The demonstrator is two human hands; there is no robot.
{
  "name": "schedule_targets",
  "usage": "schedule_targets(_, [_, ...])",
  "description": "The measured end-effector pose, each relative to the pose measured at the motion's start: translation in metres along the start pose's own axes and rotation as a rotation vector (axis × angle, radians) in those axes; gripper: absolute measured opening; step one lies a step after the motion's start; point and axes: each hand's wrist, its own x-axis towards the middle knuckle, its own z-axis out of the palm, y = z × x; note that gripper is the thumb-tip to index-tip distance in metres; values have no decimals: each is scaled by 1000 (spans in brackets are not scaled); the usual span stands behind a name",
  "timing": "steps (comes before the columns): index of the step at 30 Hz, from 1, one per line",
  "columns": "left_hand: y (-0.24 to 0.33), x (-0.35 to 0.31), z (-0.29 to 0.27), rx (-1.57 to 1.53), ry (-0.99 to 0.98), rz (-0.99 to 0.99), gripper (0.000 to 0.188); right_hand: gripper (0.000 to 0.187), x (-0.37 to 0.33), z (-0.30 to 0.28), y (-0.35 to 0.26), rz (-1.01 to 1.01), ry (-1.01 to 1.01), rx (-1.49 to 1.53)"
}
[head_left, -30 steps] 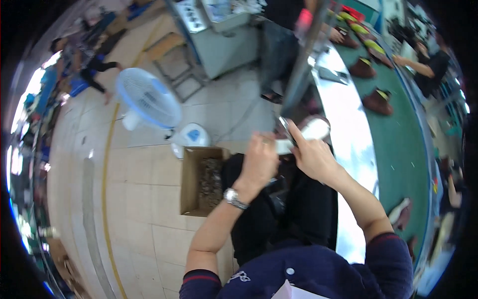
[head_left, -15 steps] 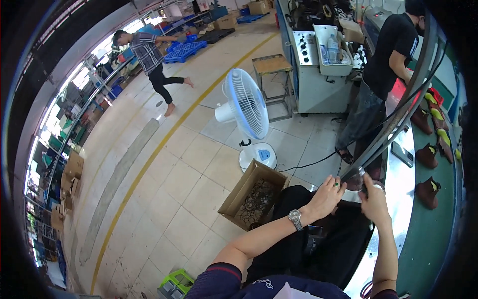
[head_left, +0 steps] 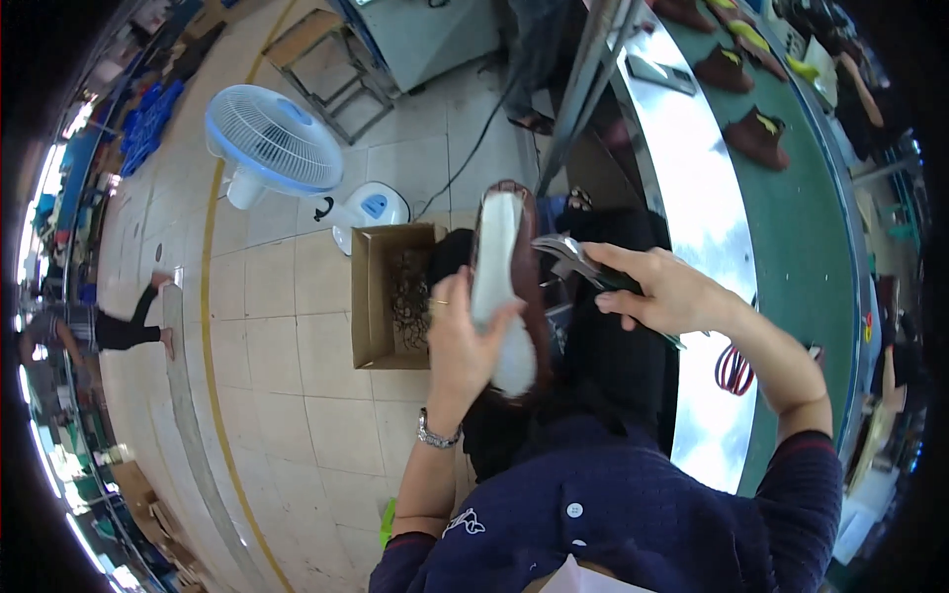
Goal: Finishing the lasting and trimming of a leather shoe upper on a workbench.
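Observation:
My left hand [head_left: 463, 348] grips a dark brown shoe [head_left: 514, 287] turned sole-up, its white insole board facing me. A wristwatch sits on that wrist. My right hand [head_left: 664, 289] holds metal pliers [head_left: 568, 259] whose jaws meet the shoe's right edge near the toe end. Both hands work over my lap, which is covered by a black apron.
An open cardboard box [head_left: 388, 295] of small scraps stands on the tiled floor left of my knees. A blue and white floor fan [head_left: 282, 146] is behind it. A steel-edged green conveyor [head_left: 791, 217] with brown shoes [head_left: 759, 136] runs on my right. A person [head_left: 89, 331] bends at far left.
The view has swung down toward my lap. The shoe is now upright along my left hand, sole facing up, and the pliers have come against its right edge.

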Motion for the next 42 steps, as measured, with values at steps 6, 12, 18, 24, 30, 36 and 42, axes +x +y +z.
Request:
schedule_targets(6, [-7, -6, -11, -179, -21, -271, 37, 56, 19, 13, -19, -28, -215, -219])
schedule_targets(12, [9, -27, 7, 31, -62, -78, 32, 60, 27, 17, -46, -79, -388, -550])
schedule_targets(18, [23, -27, 10, -14, -179, -247, 44, 70, 23, 24, -22, -111, -329, -480])
schedule_targets(24, [-7, -2, 30, -1587, -301, -668, 59, 66, 10, 37, 4, -176, -187, -446])
schedule_targets(30, [-1, 18, 45, -1551, -224, -668, 48, 66, 21, 16, 2, -219, -244, -524])
schedule_targets(36, [3, 21, 33, -1403, -299, -645, 59, 67, 56, -23, -39, -583, -134, -729])
schedule_targets(42, [-7, 27, 38, -1379, -316, -581, 70, 71, 106, -25, -3, -483, -19, -892])
